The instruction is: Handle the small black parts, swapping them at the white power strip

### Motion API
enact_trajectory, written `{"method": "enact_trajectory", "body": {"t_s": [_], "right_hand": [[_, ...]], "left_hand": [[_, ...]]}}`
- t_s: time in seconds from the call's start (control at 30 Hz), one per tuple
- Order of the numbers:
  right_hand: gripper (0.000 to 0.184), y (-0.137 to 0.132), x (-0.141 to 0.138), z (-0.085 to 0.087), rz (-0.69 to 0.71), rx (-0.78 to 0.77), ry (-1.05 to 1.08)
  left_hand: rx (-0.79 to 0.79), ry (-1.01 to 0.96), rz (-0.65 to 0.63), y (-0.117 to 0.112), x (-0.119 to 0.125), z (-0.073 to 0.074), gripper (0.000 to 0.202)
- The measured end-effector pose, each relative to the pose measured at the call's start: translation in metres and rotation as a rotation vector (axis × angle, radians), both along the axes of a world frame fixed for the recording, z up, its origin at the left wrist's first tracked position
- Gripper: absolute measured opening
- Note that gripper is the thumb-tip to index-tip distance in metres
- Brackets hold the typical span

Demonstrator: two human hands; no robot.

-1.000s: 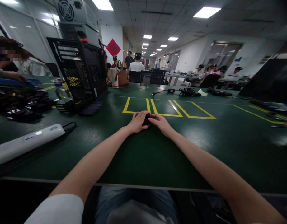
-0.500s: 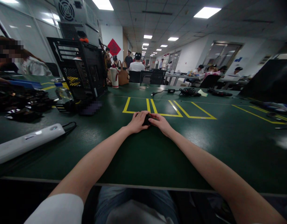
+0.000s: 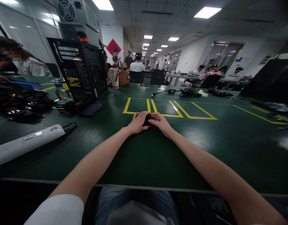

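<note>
A small black object point(image 3: 146, 120) sits between my hands over the green table point(image 3: 153, 156); its kind is too covered to make out. My left hand point(image 3: 137, 122) wraps over its left side and top, fingers closed round it. From the right, the fingertips of my right hand point(image 3: 161, 123) pinch at its edge, where a small yellowish spot shows. Both hands are low at the table, just in front of the yellow tape outlines point(image 3: 155, 107).
On the left lie a white power strip point(image 3: 29, 142) and a heap of black parts point(image 3: 24, 103). A black computer case point(image 3: 80, 68) stands behind them, near a paper cup point(image 3: 114, 78) and a brown bag point(image 3: 123, 76). Coiled black cables point(image 3: 190, 92) lie at the back.
My hands and the black object stay almost in place, with only a slight shift of the right fingers. People in the background have moved a little.
</note>
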State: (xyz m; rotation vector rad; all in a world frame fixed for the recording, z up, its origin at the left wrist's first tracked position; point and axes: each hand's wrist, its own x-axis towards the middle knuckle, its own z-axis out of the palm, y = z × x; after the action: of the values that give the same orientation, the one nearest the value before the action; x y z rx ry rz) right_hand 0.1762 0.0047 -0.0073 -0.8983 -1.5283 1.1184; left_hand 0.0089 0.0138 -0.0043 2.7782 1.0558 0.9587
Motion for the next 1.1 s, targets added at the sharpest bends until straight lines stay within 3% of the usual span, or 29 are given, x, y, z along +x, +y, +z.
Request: {"method": "enact_trajectory", "body": {"t_s": [0.27,0.47,0.7,0.87,1.1], "right_hand": [[0.039,-0.0003,0.0018,0.0006,0.087,-0.011,0.052],[0.026,-0.0022,-0.0008,0.0016,0.01,0.015,0.022],[0.037,0.0018,-0.0001,0.0007,-0.001,-0.077,0.006],[0.038,0.0009,0.0015,-0.0003,0.056,-0.031,0.033],[0.029,0.0004,-0.0011,-0.001,-0.027,0.011,-0.013]], "left_hand": [[0.006,0.01,0.006,0.0,-0.0003,0.0001,0.057],[0.005,0.003,0.002,0.0008,-0.0001,-0.0002,0.058],[0.001,0.002,-0.007,0.001,-0.0006,0.0001,0.059],[-0.004,0.015,-0.003,0.0015,-0.0012,0.0,0.058],[0.028,0.016,0.005,0.0034,0.0,-0.0022,0.058]]}}
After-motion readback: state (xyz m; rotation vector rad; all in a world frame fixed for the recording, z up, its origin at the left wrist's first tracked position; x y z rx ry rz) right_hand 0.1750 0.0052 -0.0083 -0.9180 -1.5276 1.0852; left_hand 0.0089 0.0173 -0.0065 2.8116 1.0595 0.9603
